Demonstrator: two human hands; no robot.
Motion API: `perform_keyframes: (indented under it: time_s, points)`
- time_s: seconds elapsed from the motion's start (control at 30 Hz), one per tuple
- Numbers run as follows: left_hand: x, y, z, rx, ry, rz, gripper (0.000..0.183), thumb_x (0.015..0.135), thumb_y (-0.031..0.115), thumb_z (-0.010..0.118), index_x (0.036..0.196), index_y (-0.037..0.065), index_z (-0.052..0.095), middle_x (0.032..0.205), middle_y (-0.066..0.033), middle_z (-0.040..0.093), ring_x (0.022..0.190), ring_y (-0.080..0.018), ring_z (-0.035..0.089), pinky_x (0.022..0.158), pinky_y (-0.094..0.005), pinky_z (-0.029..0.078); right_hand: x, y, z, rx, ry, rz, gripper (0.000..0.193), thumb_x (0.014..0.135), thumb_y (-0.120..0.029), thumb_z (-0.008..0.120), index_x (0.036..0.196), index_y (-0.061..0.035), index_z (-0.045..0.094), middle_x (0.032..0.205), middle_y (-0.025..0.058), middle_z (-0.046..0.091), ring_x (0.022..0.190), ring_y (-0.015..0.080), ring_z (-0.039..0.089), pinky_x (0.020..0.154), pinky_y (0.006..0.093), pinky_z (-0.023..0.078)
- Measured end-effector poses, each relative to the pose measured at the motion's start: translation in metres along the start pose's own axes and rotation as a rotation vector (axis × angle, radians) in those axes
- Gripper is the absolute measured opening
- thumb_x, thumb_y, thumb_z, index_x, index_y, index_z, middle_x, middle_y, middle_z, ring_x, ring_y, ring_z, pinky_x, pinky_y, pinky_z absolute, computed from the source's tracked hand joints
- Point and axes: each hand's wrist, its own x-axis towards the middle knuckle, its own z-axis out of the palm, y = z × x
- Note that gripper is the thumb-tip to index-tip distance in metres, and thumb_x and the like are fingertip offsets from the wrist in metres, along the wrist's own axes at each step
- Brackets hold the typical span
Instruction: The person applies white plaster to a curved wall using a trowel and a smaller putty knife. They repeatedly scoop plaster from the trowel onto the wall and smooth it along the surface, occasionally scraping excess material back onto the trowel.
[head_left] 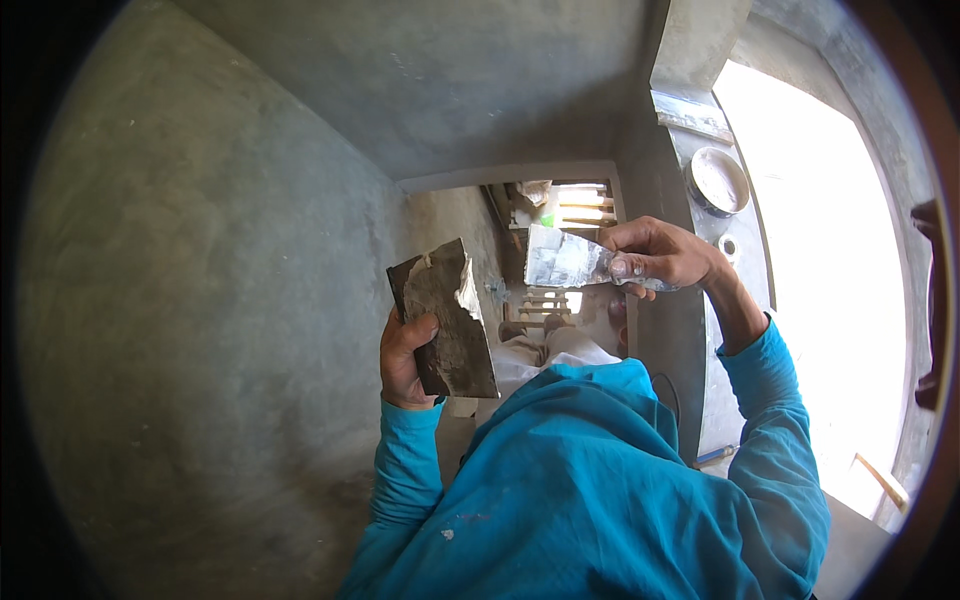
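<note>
My left hand [403, 365] is closed on a dark rectangular putty board [445, 335], its thumb lying across the face. A ridge of pale putty [467, 290] clings to the board's upper right edge. To the right, my right hand [665, 255] grips a putty knife [565, 258] by its smeared handle, thumb on top. White filler coats the knife's broad blade, which points left toward the board. A gap separates the blade from the board. The fingers behind the board are partly hidden.
Grey plastered walls [230, 260] rise at left and ahead. On the right-hand ledge stand a round tub [719, 182] of pale material, a white roll [728, 245] and a flat smeared strip [692, 115]. A blue-handled tool [716, 456] lies nearer. My feet [535, 325] show far below.
</note>
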Motion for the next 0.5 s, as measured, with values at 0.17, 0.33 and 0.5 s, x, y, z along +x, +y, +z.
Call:
perform_keyframes:
  time_s: [0.17,0.33,0.5]
  points:
    - [0.006,-0.004,-0.007,-0.068,0.116,-0.094,0.042,0.09,0.002,0.055,0.132,-0.003,0.051,0.113,-0.0204,0.067,0.085,-0.031,0.072,0.069,-0.0396,0.063,-0.003,-0.015,0.026,-0.245,0.325,-0.317,0.03,0.099,-0.023,0.064,0.116,0.0024,0.064,0.079,0.0085,0.065,0.064,0.0141,0.06,0.06,0.0301,0.048]
    - [0.008,-0.01,-0.002,-0.266,0.096,-0.165,0.036,0.095,0.008,0.052,0.129,-0.004,0.053,0.103,-0.0201,0.065,0.064,-0.0239,0.063,0.051,-0.0337,0.053,0.018,-0.022,0.072,-0.805,0.665,-0.409,0.054,0.084,-0.004,0.074,0.135,-0.0146,0.062,0.083,0.0097,0.062,0.069,0.0262,0.06,0.062,0.0392,0.051]
    - [0.005,-0.014,0.009,-0.386,0.072,-0.194,0.034,0.097,0.008,0.05,0.127,-0.007,0.052,0.102,-0.021,0.063,0.062,-0.0224,0.061,0.05,-0.0329,0.051,0.04,-0.005,0.095,-0.966,0.863,-0.54,0.062,0.081,-0.005,0.075,0.137,-0.0257,0.062,0.088,0.0049,0.059,0.073,0.0226,0.059,0.061,0.0367,0.052]
